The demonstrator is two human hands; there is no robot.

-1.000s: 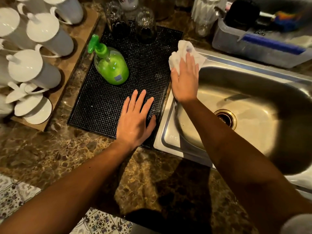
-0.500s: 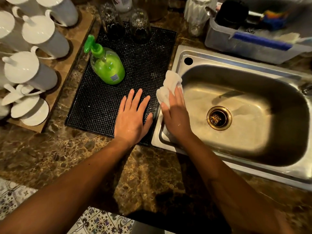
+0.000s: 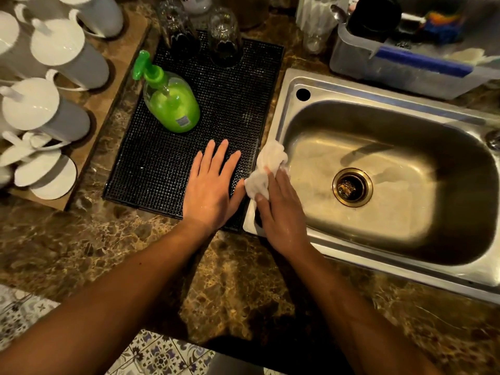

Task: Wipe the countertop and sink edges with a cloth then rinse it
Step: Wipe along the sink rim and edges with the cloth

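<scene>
White cloth (image 3: 266,171) pressed on steel sink (image 3: 378,85) left rim under right hand (image 3: 281,209), fingers curled round it; left hand (image 3: 212,190) flat, fingers straight, on black mat (image 3: 230,104) beside sink

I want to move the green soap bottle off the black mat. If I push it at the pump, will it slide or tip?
The green soap bottle would probably tip before sliding: the black mat is studded. Its squat body looks mostly full, so likely heavy and stable if pushed low. The plastic may be slippery when wet.
</scene>
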